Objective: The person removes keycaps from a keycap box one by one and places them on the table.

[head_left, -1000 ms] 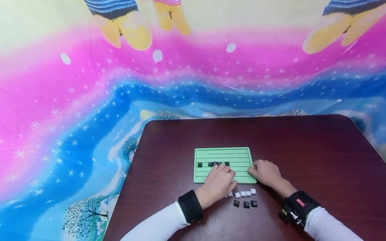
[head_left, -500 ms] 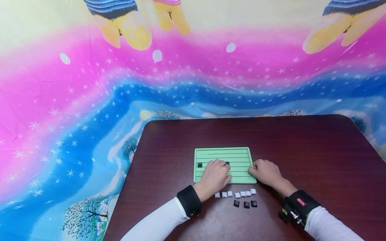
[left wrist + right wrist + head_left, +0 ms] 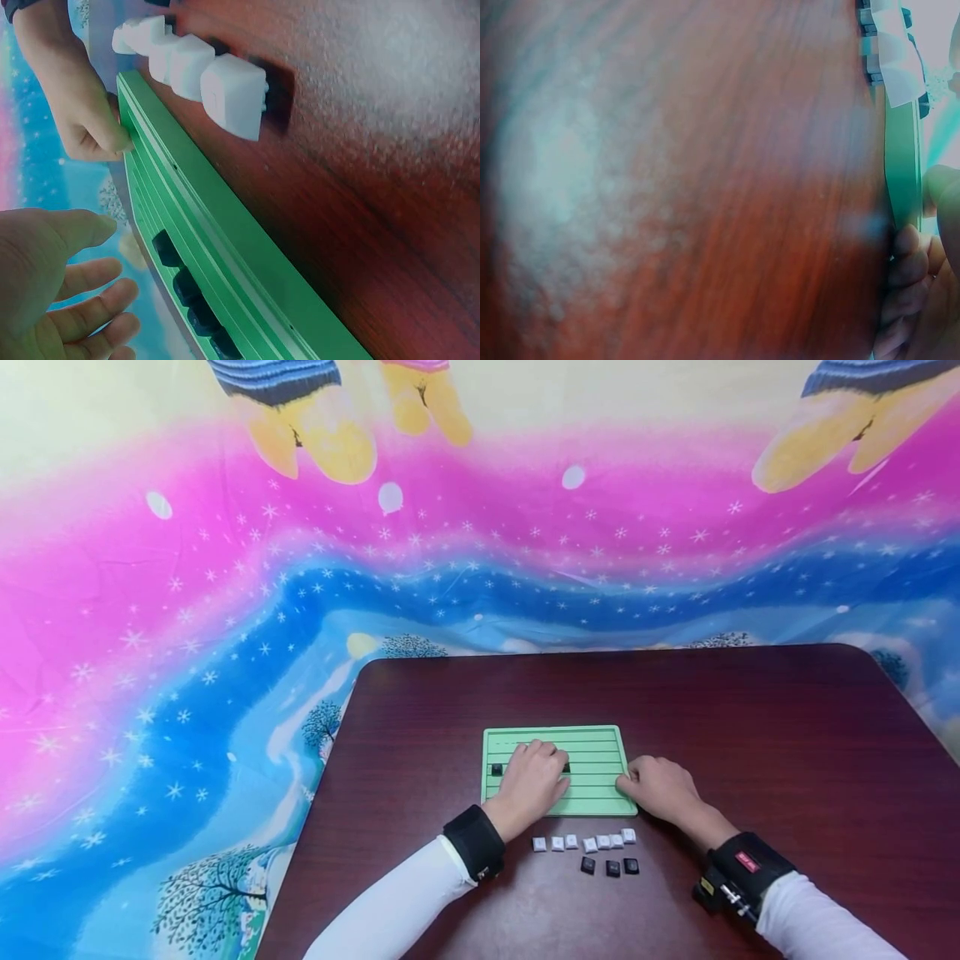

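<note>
Left hand [image 3: 534, 779] hangs over the green tray [image 3: 596, 769], fingers loosely spread and gripping nothing, near black keycaps [image 3: 187, 286] lined up across it; right hand [image 3: 663, 789] pinches the tray's right edge between thumb and curled fingers, presumably to keep it from sliding. Nearer the person, white keycaps [image 3: 590, 844] and loose black keycaps [image 3: 612, 868] lie in two rough rows on the surface [image 3: 750, 735], apparently for easy reach.

The left hand [image 3: 528, 781] has moved forward and leftward over the green board [image 3: 600, 783], uncovering the leftmost white keycaps [image 3: 539, 844].
</note>
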`<action>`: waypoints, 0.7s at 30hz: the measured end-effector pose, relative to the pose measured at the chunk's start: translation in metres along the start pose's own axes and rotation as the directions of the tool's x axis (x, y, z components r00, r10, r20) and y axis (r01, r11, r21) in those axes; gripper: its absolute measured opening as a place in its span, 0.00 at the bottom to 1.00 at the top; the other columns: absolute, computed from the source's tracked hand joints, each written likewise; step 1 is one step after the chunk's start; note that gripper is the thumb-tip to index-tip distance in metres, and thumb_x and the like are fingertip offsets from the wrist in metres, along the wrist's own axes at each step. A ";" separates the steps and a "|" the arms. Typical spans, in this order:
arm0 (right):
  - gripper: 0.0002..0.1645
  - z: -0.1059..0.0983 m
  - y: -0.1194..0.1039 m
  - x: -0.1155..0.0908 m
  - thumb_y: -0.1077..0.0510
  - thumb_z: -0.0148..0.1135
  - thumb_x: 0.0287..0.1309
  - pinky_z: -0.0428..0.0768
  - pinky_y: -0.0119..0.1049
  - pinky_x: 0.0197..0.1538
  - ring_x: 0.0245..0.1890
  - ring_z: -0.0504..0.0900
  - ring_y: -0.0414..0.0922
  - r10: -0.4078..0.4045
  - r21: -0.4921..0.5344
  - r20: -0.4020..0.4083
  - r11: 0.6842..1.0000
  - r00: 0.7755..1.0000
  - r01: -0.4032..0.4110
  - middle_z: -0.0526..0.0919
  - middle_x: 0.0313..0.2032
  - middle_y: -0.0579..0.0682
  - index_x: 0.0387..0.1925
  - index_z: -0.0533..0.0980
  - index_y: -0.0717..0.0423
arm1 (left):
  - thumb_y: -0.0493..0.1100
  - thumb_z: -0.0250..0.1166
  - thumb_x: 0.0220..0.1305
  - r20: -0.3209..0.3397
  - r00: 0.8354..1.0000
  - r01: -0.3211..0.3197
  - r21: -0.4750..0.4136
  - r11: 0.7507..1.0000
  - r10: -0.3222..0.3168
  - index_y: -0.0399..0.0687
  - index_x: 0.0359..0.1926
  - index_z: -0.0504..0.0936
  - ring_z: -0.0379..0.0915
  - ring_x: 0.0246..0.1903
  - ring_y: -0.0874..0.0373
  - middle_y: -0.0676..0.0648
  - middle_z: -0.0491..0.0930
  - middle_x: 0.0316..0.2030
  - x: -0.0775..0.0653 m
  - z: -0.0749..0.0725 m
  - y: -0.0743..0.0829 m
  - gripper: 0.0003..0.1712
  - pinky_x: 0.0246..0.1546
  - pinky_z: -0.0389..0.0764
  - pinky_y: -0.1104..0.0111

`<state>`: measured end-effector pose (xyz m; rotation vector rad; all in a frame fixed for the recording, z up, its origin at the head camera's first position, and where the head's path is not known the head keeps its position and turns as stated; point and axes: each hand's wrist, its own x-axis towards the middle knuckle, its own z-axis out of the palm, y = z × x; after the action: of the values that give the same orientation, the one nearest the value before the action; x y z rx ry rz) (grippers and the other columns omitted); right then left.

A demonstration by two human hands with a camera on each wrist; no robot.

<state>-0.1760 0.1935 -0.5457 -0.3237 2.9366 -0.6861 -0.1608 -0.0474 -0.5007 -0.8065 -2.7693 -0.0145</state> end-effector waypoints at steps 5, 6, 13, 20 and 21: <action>0.26 0.001 0.000 0.000 0.54 0.58 0.57 0.47 0.31 0.22 0.15 0.50 0.38 -0.006 -0.005 -0.004 1.000 1.000 0.006 0.53 0.12 0.39 0.10 0.57 0.45 | 0.55 0.69 0.63 0.036 0.999 0.023 0.007 1.000 -0.023 0.55 0.42 0.87 0.79 0.38 0.58 0.54 0.86 0.38 0.003 0.005 -0.003 0.13 0.34 0.75 0.68; 0.26 0.000 0.000 0.000 0.54 0.58 0.57 0.47 0.31 0.22 0.15 0.50 0.38 -0.007 -0.005 -0.004 1.000 1.000 0.007 0.53 0.12 0.39 0.10 0.57 0.45 | 0.55 0.69 0.63 0.042 0.999 0.026 0.008 1.000 -0.026 0.55 0.43 0.87 0.79 0.38 0.58 0.54 0.86 0.38 0.004 0.006 -0.003 0.13 0.34 0.75 0.68; 0.25 0.000 -0.001 -0.001 0.55 0.58 0.56 0.47 0.32 0.21 0.15 0.51 0.38 -0.007 -0.009 -0.010 1.000 1.000 0.007 0.54 0.12 0.39 0.10 0.57 0.45 | 0.54 0.69 0.63 0.053 0.998 0.033 0.009 0.999 -0.034 0.55 0.41 0.86 0.79 0.37 0.58 0.54 0.85 0.36 0.006 0.010 -0.002 0.12 0.34 0.74 0.67; 0.25 0.002 0.000 0.000 0.55 0.58 0.55 0.47 0.31 0.21 0.15 0.51 0.38 -0.009 -0.009 -0.016 1.000 1.000 0.009 0.54 0.12 0.39 0.10 0.57 0.45 | 0.53 0.67 0.64 0.059 0.998 0.025 0.021 0.999 -0.026 0.55 0.41 0.86 0.79 0.37 0.58 0.54 0.85 0.36 0.009 0.016 0.000 0.11 0.34 0.75 0.68; 0.25 0.002 0.000 0.000 0.55 0.58 0.55 0.47 0.31 0.21 0.15 0.51 0.38 -0.009 -0.009 -0.016 1.000 1.000 0.009 0.54 0.12 0.39 0.10 0.57 0.45 | 0.53 0.67 0.64 0.060 0.998 0.023 0.025 0.999 -0.025 0.55 0.41 0.86 0.79 0.37 0.59 0.54 0.85 0.36 0.009 0.016 0.000 0.11 0.34 0.75 0.68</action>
<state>-0.1758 0.1931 -0.5476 -0.3333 2.9565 -0.6794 -0.1724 -0.0415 -0.5144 -0.7802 -2.8295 0.0397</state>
